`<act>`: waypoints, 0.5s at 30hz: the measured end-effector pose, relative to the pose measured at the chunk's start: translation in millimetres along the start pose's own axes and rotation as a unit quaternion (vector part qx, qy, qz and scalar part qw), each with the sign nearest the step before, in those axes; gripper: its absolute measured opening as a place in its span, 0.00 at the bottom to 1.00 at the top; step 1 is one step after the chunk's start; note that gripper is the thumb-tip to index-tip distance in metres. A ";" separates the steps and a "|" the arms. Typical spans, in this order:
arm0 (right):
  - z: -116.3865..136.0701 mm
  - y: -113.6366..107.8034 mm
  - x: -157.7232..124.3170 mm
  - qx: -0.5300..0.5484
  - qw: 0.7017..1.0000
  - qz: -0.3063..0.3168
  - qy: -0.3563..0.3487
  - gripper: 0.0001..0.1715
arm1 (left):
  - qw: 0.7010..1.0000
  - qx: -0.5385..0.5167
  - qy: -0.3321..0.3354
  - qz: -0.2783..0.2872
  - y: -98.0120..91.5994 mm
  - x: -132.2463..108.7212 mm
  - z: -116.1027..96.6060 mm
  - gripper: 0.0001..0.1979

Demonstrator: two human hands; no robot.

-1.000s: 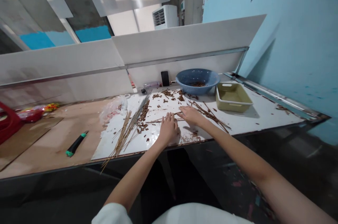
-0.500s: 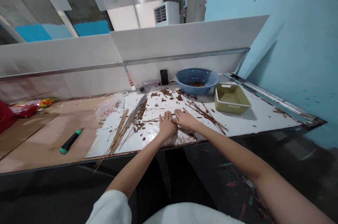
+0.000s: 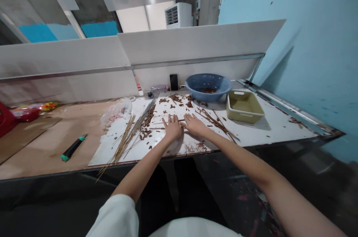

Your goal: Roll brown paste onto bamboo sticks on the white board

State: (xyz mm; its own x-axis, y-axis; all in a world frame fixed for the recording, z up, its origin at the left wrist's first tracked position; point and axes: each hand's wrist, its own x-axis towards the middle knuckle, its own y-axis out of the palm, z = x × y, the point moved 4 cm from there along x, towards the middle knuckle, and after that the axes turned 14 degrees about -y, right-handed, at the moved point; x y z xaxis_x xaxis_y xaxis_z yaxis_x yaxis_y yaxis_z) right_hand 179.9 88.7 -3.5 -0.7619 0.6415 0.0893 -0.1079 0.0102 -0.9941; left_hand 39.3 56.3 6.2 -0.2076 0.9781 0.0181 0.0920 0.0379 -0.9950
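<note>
Palms down and side by side, my left hand (image 3: 173, 129) and my right hand (image 3: 195, 125) lie flat on the white board (image 3: 162, 147), fingers stretched forward. Under and beside them run thin brown sticks (image 3: 157, 128), whose middle parts my hands hide. Left of my left hand is a loose bundle of tan sticks (image 3: 121, 150) with thin grey rods, its ends hanging over the front edge. Small brown pieces (image 3: 150, 115) are heaped beside that bundle. More dark brown sticks (image 3: 219, 122) lie to the right of my right hand.
A blue basin (image 3: 208, 97) with brown bits and an olive plastic bin (image 3: 244, 115) stand at the right. A dark phone (image 3: 173, 82) leans on the back panel. A crumpled plastic bag (image 3: 116, 113) and a black-green handled tool (image 3: 73, 149) lie leftward.
Both hands have slid slightly on the board, with the left fingers spread a little more. Two stick ends now show left of my left hand.
</note>
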 end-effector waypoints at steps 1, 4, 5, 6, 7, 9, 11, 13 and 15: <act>0.6 -1.0 -0.8 0.001 1.000 0.002 0.004 0.46 | 1.000 -0.004 -0.002 -0.002 -0.8 0.5 0.3 0.37; 9.6 1.6 -17.2 -0.008 1.000 0.002 -0.011 0.47 | 1.000 -0.008 0.015 -0.021 4.5 -14.8 7.7 0.37; 12.7 3.0 -24.4 -0.011 1.000 0.000 -0.017 0.47 | 0.999 -0.005 0.023 -0.025 7.5 -22.2 11.0 0.37; 15.0 4.1 -30.3 -0.014 1.000 0.001 -0.022 0.47 | 0.999 -0.002 0.028 -0.028 9.8 -28.6 13.8 0.37; 16.3 4.2 -33.8 -0.019 0.999 0.003 -0.031 0.46 | 0.999 0.002 0.029 -0.028 10.8 -32.5 15.6 0.36; 16.1 1.0 -32.3 -0.033 0.998 0.014 -0.057 0.40 | 1.000 0.003 0.017 -0.018 8.2 -31.3 15.0 0.36; 12.0 -4.7 -22.5 -0.045 0.996 0.030 -0.066 0.36 | 1.000 -0.003 -0.006 -0.003 0.7 -20.6 10.5 0.36; 6.7 -9.4 -13.4 -0.043 0.998 0.036 -0.038 0.37 | 1.000 -0.012 -0.023 0.002 -7.1 -9.0 6.4 0.36; 5.1 -10.0 -12.7 -0.033 0.999 0.030 -0.008 0.42 | 1.000 -0.013 -0.022 -0.002 -10.8 -5.6 6.4 0.36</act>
State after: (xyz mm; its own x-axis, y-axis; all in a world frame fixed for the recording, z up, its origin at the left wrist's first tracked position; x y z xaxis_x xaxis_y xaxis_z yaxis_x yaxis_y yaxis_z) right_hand 187.4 76.5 5.6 -0.7763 0.6296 0.0304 -0.0207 0.0227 -0.9995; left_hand 33.2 49.1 16.2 -0.2512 0.9678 0.0168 0.1167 0.0475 -0.9920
